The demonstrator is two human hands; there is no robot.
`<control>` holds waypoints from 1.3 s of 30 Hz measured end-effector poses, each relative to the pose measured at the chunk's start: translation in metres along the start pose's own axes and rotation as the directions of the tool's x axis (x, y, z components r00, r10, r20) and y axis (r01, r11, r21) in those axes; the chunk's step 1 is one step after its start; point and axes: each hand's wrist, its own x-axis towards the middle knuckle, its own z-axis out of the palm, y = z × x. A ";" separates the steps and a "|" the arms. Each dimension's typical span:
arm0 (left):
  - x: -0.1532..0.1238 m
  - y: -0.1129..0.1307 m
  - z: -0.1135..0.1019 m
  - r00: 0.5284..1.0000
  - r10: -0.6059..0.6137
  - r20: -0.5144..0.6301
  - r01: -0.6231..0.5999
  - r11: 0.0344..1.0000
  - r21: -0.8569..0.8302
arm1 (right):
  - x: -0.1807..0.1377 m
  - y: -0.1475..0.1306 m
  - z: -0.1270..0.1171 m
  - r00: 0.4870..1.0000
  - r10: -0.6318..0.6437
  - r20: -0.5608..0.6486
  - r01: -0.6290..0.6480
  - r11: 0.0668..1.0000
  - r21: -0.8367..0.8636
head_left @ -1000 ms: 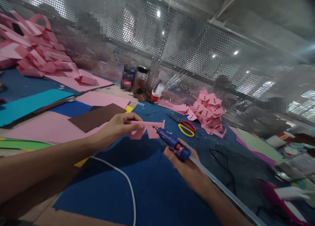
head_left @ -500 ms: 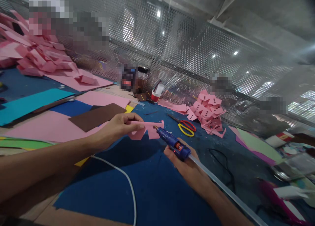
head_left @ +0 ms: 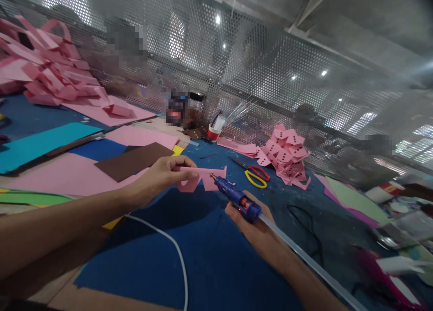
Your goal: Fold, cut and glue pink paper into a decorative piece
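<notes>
My left hand (head_left: 174, 172) pinches a folded pink paper piece (head_left: 211, 183) above the blue work surface. Flaps of the paper hang below its long folded edge. My right hand (head_left: 252, 220) is wrapped around a blue glue gun (head_left: 238, 199), its nozzle at the paper near the right end. Whether the tip touches the paper I cannot tell. A long translucent glue stick (head_left: 301, 252) sticks out of the back of the gun. Beyond the gun lie scissors (head_left: 256, 176) with red and yellow handles.
Pink folded pieces with dark dots (head_left: 286, 155) are heaped at the back right. A larger pink paper pile (head_left: 54, 71) stands far left, near a brown sheet (head_left: 135, 161). A red-and-white cup (head_left: 214, 133) is by the mesh wall. One white cable (head_left: 177, 248) crosses the front.
The glue gun's nozzle has shifted very slightly left along the pink paper. My left hand keeps its hold in the same place.
</notes>
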 end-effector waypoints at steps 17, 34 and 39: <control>0.002 -0.003 -0.003 1.000 -0.006 -0.009 0.005 0.995 -0.099 | 0.001 0.001 0.000 0.999 -0.039 -0.033 0.038 0.999 -0.030; -0.001 0.001 -0.001 1.000 -0.011 0.010 0.012 0.996 -0.085 | -0.001 0.006 0.001 0.999 -0.023 -0.031 0.023 1.000 -0.003; 0.000 0.001 0.000 1.000 -0.006 0.003 0.007 0.996 -0.087 | -0.001 0.006 0.001 1.000 0.018 -0.010 -0.018 1.000 0.022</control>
